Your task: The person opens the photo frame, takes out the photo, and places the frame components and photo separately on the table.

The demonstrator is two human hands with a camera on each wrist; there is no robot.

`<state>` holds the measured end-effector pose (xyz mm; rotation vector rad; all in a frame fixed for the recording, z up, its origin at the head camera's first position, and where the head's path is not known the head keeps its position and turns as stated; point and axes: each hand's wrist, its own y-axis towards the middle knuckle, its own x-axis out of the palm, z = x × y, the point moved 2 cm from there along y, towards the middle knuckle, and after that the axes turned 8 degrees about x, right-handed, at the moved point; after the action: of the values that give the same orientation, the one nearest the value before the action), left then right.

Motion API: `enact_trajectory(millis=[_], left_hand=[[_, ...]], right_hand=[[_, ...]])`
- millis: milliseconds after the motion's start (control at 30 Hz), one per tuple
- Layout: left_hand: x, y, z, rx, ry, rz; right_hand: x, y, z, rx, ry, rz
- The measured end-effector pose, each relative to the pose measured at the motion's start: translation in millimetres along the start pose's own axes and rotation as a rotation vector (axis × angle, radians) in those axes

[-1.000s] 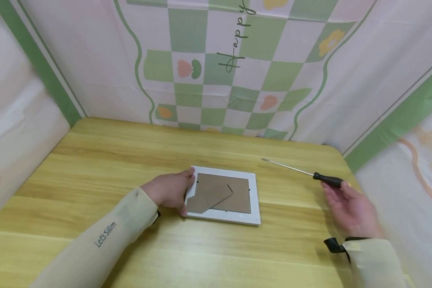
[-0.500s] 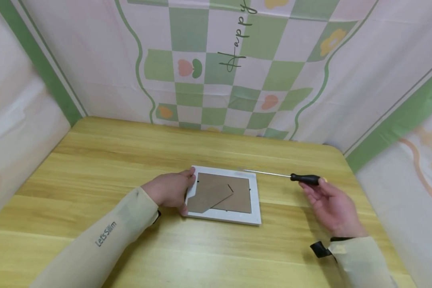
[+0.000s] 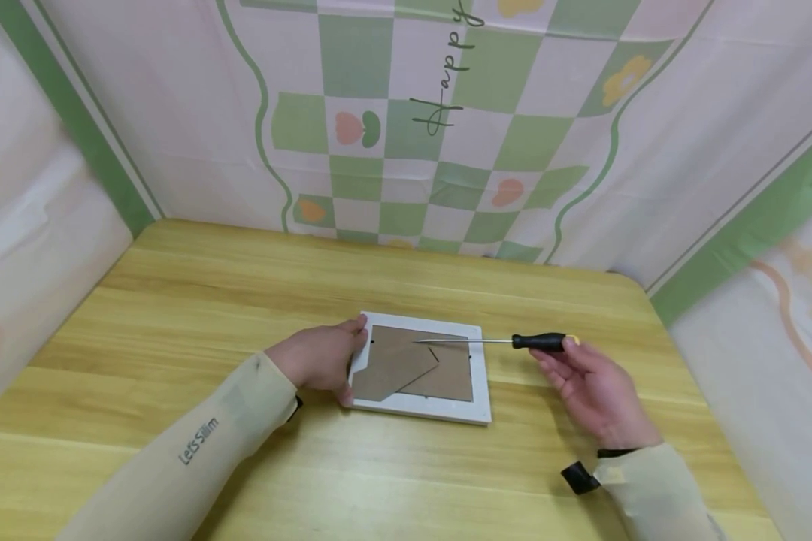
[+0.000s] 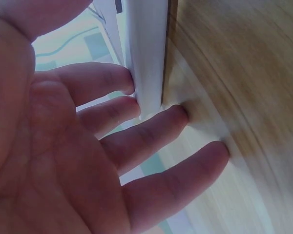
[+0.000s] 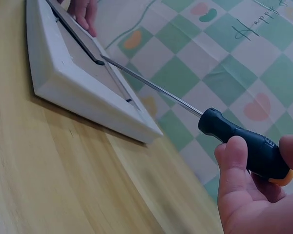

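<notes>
A white picture frame (image 3: 479, 376) with a brown backing (image 3: 440, 383) lies face down on the table. My left hand (image 3: 318, 357) grips its left edge between thumb and fingers; in the left wrist view, fingertips of the left hand (image 4: 97, 131) touch the white frame (image 4: 146, 58). In my right hand (image 3: 598, 394) is a screwdriver with a black handle (image 3: 540, 343), pinched by thumb and fingers. Its thin metal shaft (image 3: 490, 341) points left over the backing. The right wrist view shows the handle (image 5: 244, 146) in the fingers and the shaft (image 5: 156, 87) over the frame (image 5: 88, 97); contact cannot be told.
The wooden table (image 3: 230, 278) extends around the frame. A curtain with green and white checks (image 3: 419, 128) hangs behind the table, and pale cloth with green bands (image 3: 737, 233) stands at the sides.
My right hand has moved left with the screwdriver, whose tip has come from right of the frame to above its backing. The left hand and the frame have stayed in place.
</notes>
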<state>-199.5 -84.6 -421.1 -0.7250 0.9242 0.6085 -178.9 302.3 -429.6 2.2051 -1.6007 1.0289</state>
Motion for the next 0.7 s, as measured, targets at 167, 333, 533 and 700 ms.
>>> enact_trajectory(millis=[167,333,533,700], left_hand=[[0.5,0.3,-1.0,-0.003,-0.002,-0.001],[0.0,0.1,-0.3,0.007,0.005,-0.002],[-1.6,-1.1,1.5,0.024,0.010,-0.007],[-1.1,-0.6,1.8,0.022,0.005,-0.006]], right_hand=[[8.1,4.3,4.7,0.009,-0.059,0.018],[18.4,8.8,9.0,0.026,-0.160,0.079],[32.6,15.1,13.4,-0.010,-0.269,0.091],[39.3,18.0,16.3,-0.039,-0.342,0.117]])
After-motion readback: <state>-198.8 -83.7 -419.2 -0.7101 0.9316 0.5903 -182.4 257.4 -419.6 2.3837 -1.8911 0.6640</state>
